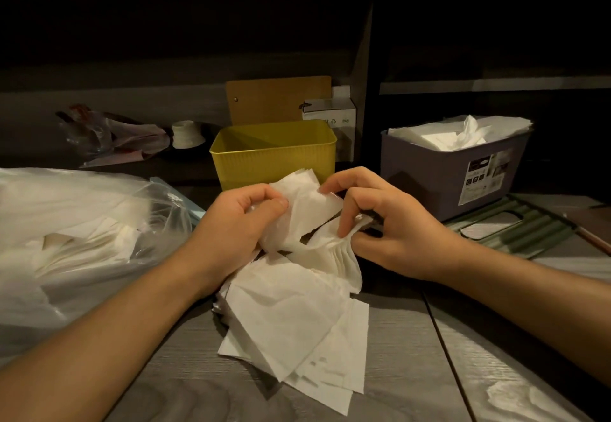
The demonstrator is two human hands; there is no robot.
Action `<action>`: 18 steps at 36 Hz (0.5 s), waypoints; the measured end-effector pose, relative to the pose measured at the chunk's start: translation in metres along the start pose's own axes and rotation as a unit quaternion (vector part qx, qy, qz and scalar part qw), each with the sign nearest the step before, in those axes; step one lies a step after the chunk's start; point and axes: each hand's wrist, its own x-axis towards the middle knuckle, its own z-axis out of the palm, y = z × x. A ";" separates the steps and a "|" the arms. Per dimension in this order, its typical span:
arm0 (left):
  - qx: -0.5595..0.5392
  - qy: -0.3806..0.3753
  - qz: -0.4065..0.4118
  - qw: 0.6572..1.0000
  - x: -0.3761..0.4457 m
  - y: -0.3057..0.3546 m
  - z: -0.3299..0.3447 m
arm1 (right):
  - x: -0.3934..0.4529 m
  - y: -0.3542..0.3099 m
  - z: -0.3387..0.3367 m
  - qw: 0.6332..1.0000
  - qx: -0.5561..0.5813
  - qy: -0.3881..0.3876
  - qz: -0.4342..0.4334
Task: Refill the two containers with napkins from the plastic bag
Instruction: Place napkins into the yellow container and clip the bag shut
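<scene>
A loose pile of white napkins (297, 315) lies on the grey wooden table in front of me. My left hand (238, 220) grips a crumpled bunch at the top of the pile, and my right hand (386, 223) pinches napkin edges beside it. Just behind my hands stands a yellow container (274, 153) with nothing visible inside. To the right stands a purple container (446, 173) filled with napkins. The clear plastic bag (76, 239) with more napkins lies at the left.
A green ribbed lid (515, 230) lies flat to the right of the purple container. Behind the yellow container a wooden board (281, 99) and a small white box (334, 114) stand against the dark wall. A crumpled wrapper (109, 137) and a white roll (186, 134) lie at back left.
</scene>
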 end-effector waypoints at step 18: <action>0.019 -0.071 0.017 0.997 -0.002 0.005 0.002 | 0.001 0.002 0.002 0.999 -0.026 -0.013 -0.024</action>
